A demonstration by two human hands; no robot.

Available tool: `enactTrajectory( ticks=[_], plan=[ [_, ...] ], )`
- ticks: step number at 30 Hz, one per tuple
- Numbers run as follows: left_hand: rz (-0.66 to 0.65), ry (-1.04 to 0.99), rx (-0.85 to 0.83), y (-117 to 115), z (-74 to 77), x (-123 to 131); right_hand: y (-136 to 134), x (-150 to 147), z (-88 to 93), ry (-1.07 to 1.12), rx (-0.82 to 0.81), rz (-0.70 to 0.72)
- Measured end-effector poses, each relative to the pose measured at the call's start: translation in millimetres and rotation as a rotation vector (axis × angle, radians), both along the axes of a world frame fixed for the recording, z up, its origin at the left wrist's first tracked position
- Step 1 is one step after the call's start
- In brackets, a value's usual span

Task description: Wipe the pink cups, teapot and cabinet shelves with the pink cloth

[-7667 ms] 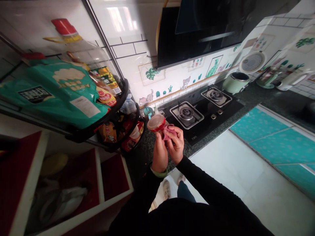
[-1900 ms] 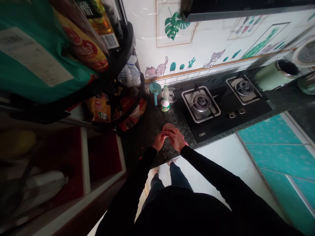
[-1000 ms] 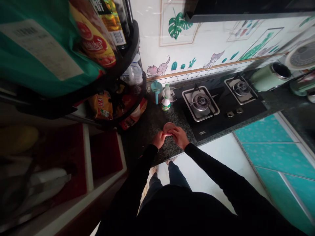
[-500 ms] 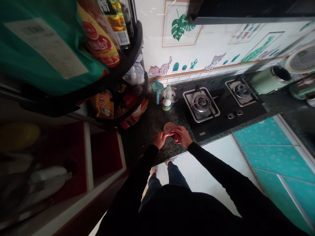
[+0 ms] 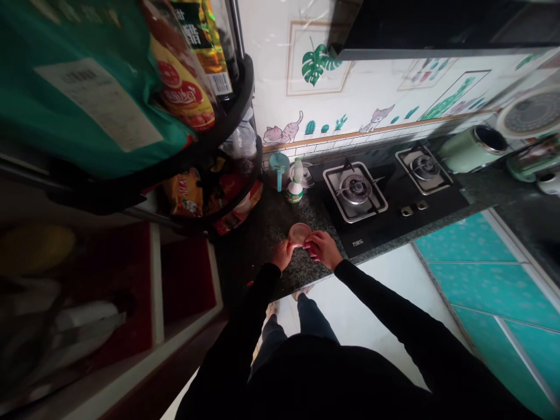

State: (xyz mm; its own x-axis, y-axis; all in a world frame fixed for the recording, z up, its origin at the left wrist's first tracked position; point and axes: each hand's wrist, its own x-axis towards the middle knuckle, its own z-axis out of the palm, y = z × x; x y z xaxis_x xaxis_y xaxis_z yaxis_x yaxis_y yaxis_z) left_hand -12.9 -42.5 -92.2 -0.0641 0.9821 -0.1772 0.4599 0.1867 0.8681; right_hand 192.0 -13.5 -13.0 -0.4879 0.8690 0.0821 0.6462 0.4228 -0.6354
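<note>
Over the dark speckled counter (image 5: 301, 271), my two hands meet at a small, round, pinkish disc (image 5: 300, 233), shallow like a lid or a little dish; which of these it is I cannot make out. My left hand (image 5: 283, 254) grips its lower left edge, fingers closed. On the right rim, my right hand (image 5: 322, 249) pinches with thumb and fingertips. Something reddish shows beneath the right fingers, too small to name. Beyond the disc stand a white-and-green bottle (image 5: 295, 189) and a teal-lidded jug (image 5: 279, 169).
To the right lies a black gas hob (image 5: 363, 236) with two burners. A green pot-like appliance (image 5: 470, 149) stands farther right. A black-railed rack (image 5: 245, 93) with food packets overhangs the left side. Above is a dark range hood (image 5: 437, 29); teal cabinets (image 5: 472, 248) sit below the counter.
My right fingers have shifted from lying across the disc's lower right edge to pinching its rim, so more of the disc shows. The view has tilted slightly upward.
</note>
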Motion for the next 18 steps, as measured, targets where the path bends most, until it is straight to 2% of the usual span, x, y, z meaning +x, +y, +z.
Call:
enactTrajectory(
  ticks=[5, 10, 13, 16, 18],
  plan=[
    [0.007, 0.020, -0.001, 1, -1.1, -5, 12, 7, -6.8, -0.057, -0.020, -0.049],
    [0.030, 0.031, 0.013, 0, -2.8, -16, 17, 19, -19.6, -0.076, -0.104, -0.258],
    [0.035, 0.028, 0.015, 2, -6.0, -18, 23, 9, -11.0, 0.084, -0.095, -0.273],
    [0.027, 0.020, 0.017, 2, -9.3, -18, 30, -20, 6.5, 0.282, -0.047, -0.324],
    [0.016, 0.011, 0.022, 1, -10.8, -17, 34, -44, 14.5, 0.329, -0.012, -0.262]
  ],
)
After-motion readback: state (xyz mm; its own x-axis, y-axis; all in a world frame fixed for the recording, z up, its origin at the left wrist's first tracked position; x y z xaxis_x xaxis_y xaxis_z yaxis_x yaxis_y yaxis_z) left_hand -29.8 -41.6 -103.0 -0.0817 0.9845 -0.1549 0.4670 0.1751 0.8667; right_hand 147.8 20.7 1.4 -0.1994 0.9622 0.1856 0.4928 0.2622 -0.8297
